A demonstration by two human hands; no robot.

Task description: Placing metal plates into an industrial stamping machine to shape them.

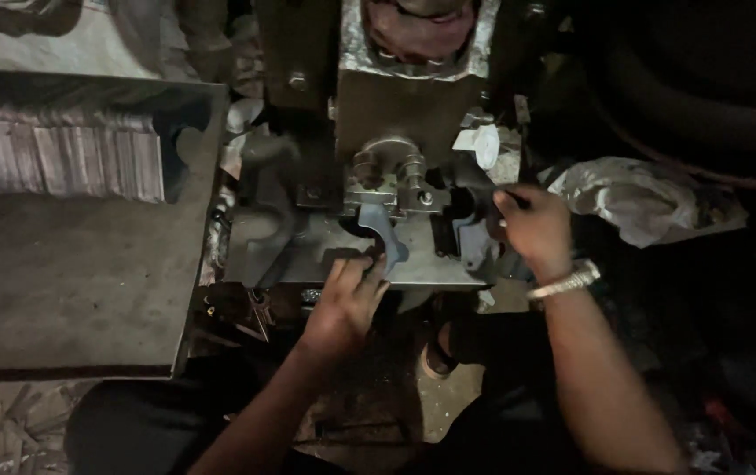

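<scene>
Our left hand (347, 299) pinches a flat grey metal piece (387, 233) on the press bed (431, 259), fingertips on its lower end. Our right hand (532, 224), watch (565, 283) on the wrist, is clenched around a dark handle (470, 180) beside the die (391, 171). To the left, stacked blanks (61, 158) sit on a tray (79, 290); crumpled plastic (642, 198) lies to the right.
</scene>
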